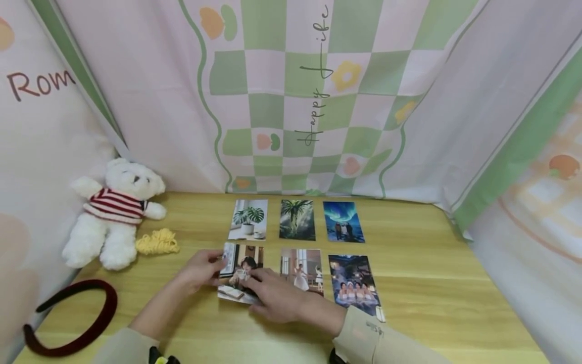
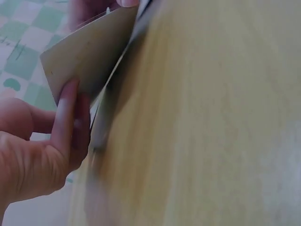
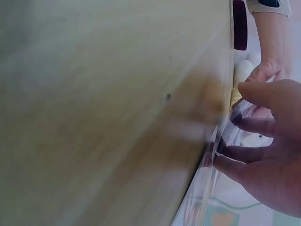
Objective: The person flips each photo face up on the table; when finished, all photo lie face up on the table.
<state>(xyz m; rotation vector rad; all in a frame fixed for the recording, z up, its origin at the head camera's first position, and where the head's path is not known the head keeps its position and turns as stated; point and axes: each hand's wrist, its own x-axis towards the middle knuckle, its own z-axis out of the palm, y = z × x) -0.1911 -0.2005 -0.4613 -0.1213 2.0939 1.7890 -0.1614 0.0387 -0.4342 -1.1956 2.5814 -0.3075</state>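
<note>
In the head view, a photo card shows a person drinking from a cup. It is at the front left of two rows of cards. My left hand pinches its left edge; in the left wrist view, the card's plain back is tilted up off the table above my left fingers. Across the card's lower right part, my right hand grips it, thumb by the near edge. In the right wrist view, my right fingers are spread over the card's face. The dancer card is partly behind my right hand.
Behind lie a potted-plant card, a hanging-plant card and an aurora card. A hot-spring card lies right. A white teddy bear, yellow yarn and a dark red headband are left. A curtain hangs behind.
</note>
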